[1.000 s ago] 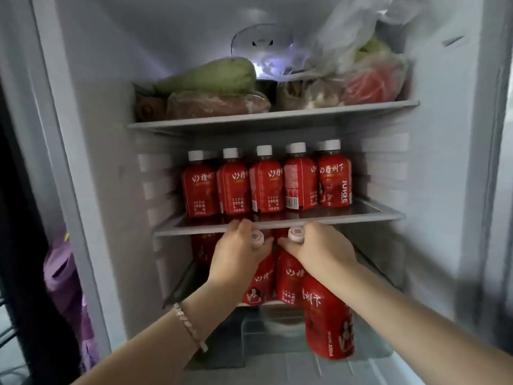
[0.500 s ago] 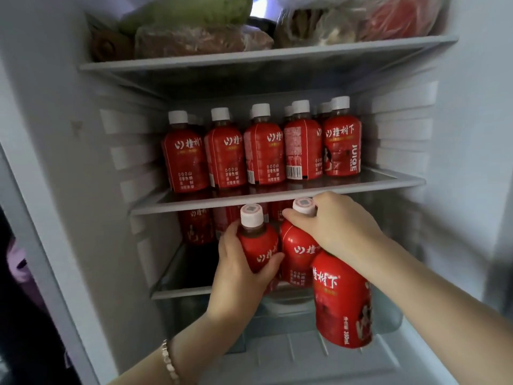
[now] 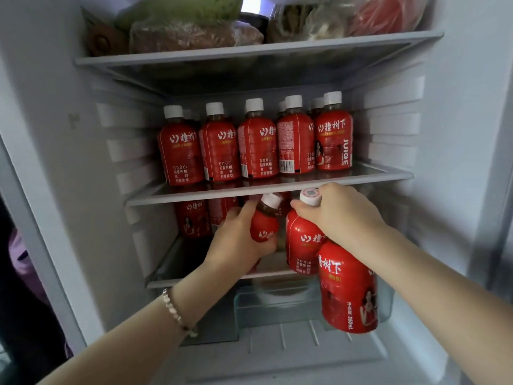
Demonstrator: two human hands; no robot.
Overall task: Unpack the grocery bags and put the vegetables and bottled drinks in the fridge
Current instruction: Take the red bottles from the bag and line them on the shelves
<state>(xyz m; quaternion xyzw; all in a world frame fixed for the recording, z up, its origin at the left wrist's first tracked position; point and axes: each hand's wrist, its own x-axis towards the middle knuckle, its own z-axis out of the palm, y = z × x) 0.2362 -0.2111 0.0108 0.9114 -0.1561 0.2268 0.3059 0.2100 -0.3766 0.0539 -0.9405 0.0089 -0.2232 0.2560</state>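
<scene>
Head view, left hand (image 3: pixel 238 241) wrapped round glossy red bottle (image 3: pixel 263 227), right hand (image 3: pixel 341 215) pinching two white-capped bottles (image 3: pixel 302 245)

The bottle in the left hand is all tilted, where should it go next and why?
Probably stand the tilted bottle upright on the lower shelf, beside the back bottles already standing there. The left hand grips it just above that shelf, and the right hand holds two more bottles.

Fridge (image 3: pixel 458 112) before me: white ribbed side walls (image 3: pixel 125 151), glass shelves (image 3: pixel 249 52), clear drawer (image 3: pixel 277 304) lowest. Lamp glow (image 3: pixel 251 6) top back. Purple fabric (image 3: pixel 19 254), dark gap, my left.
</scene>
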